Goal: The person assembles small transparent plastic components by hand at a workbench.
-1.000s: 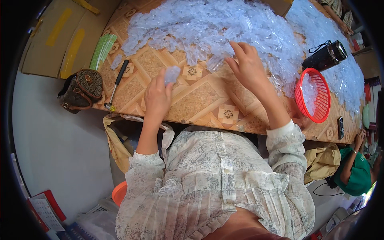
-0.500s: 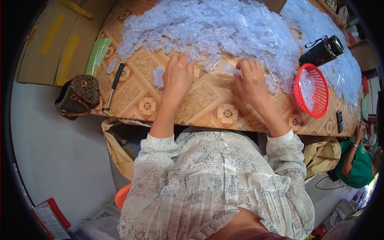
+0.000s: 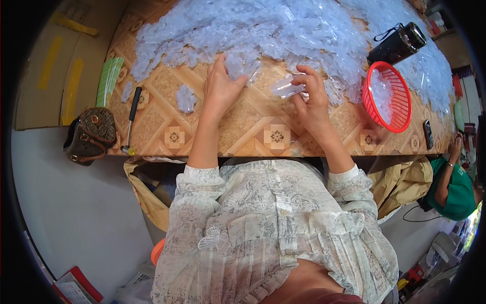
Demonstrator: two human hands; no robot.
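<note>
A broad heap of small clear plastic pieces (image 3: 253,30) covers the far part of the table. At its near edge is my left hand (image 3: 221,87), thumb and fingers apart, beside a few loose pieces (image 3: 245,68) that its fingertips may touch. My right hand (image 3: 313,96) pinches a clear plastic piece (image 3: 286,88) between thumb and fingers, its index finger lifted. The piece lies roughly sideways, pointing toward the left hand. Left of my left wrist rests a small group of clear pieces (image 3: 186,98).
A red plastic basket (image 3: 411,109) with clear pieces stands tilted at right, beside a black flask (image 3: 397,44) and a phone (image 3: 428,134). At left are a black-handled hammer (image 3: 134,109), a brown bag (image 3: 93,133), green checked sheet (image 3: 109,81) and cardboard box (image 3: 40,96). Another person (image 3: 452,187) sits far right.
The whole view has shifted a little. My right hand's fingers have spread and lifted around the clear piece, showing more of it. My left thumb and fingers are farther apart.
</note>
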